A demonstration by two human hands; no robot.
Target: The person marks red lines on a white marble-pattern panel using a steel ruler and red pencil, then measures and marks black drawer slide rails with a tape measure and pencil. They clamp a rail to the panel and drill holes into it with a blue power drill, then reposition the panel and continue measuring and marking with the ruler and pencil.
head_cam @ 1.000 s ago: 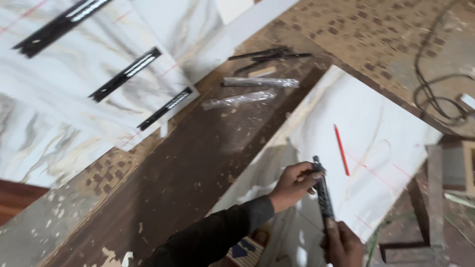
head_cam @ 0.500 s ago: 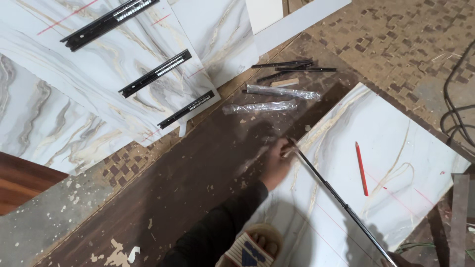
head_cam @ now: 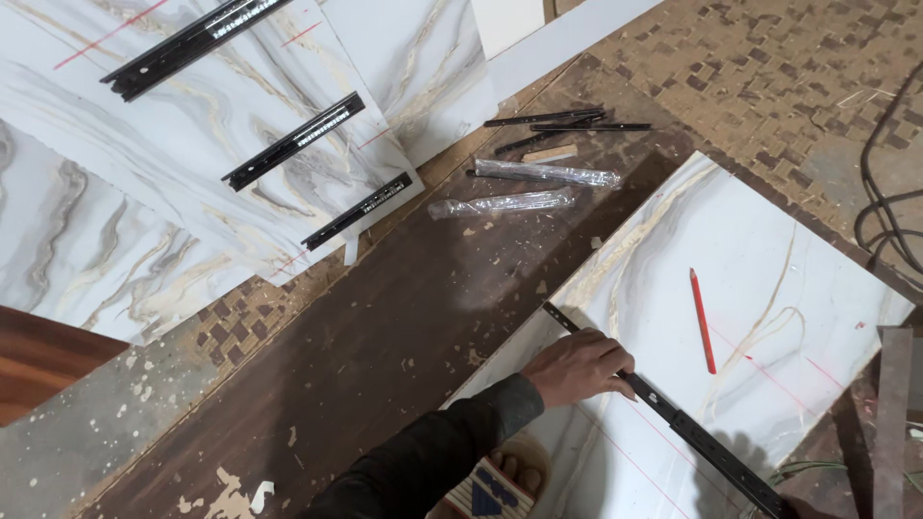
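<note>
My left hand (head_cam: 577,365) lies on a long black drawer slide (head_cam: 702,447), fingers curled over it and pressing it onto a white marble-patterned panel (head_cam: 769,240). The slide runs diagonally along a thin red line drawn on the panel, from near the panel's left edge down to the lower right. A red pencil (head_cam: 702,322) rests on the panel just right of the hand. My right hand is out of sight. A dark sleeve covers my left forearm.
Two plastic-wrapped slides (head_cam: 548,173) and loose black slides (head_cam: 567,120) lie on a dark wooden board (head_cam: 385,327). Marble panels at upper left carry three mounted slides (head_cam: 293,142). A black cable (head_cam: 880,192) loops at right. My sandalled foot (head_cam: 495,485) is below.
The slide, held upright in both hands a second ago, now lies flat on the panel under my left hand. My right hand has left the view.
</note>
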